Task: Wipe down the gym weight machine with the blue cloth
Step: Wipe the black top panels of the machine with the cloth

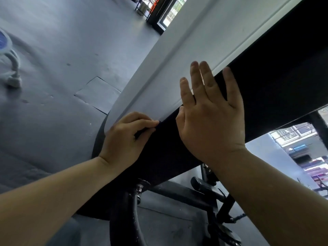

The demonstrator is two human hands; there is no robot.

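Note:
The weight machine fills the middle of the head view: a white cover [159,71] runs diagonally, with a black panel [276,71] beside it. A dark cloth [165,139], almost black in this light, lies over the panel's lower end and is hard to tell from it. My left hand [124,139] pinches the cloth's edge between thumb and curled fingers, right at the border with the white cover. My right hand [211,114] lies flat on the dark surface, fingers straight and spread, fingertips reaching the white cover.
Below the panel are the machine's black frame bars [179,192] and a metal pin [140,188]. Grey rubber floor [62,50] spreads to the left, with a white and blue object [8,55] at the far left. Windows show at the right and top.

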